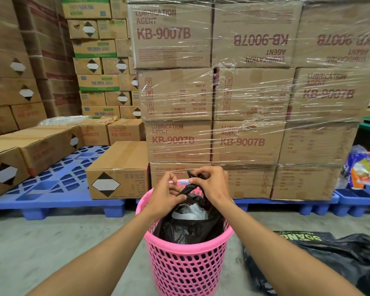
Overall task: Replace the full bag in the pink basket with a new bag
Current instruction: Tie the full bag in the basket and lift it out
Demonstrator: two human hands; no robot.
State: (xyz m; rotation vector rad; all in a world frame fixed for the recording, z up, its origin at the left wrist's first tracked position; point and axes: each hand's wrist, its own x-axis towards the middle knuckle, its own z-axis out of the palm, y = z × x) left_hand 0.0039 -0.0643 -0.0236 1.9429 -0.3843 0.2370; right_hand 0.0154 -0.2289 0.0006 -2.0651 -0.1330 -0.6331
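Pink basket (187, 263): on concrete floor, nearest. Full black bag (192, 223): inside basket, neck gathered above rim. Left hand (166, 196), right hand (212, 186): each grip pinching bag neck. Black bags (333, 259): floor, right of basket. Wrapped cartons (244, 92): behind basket on blue pallets (58, 184).

We see two bare forearms, no sleeves, and a white dotted bandage (184, 182) wrapped round one of the fingers.

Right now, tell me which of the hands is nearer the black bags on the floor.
Right. The right hand is on that side of the basket; the left hand is farther from the floor bags.
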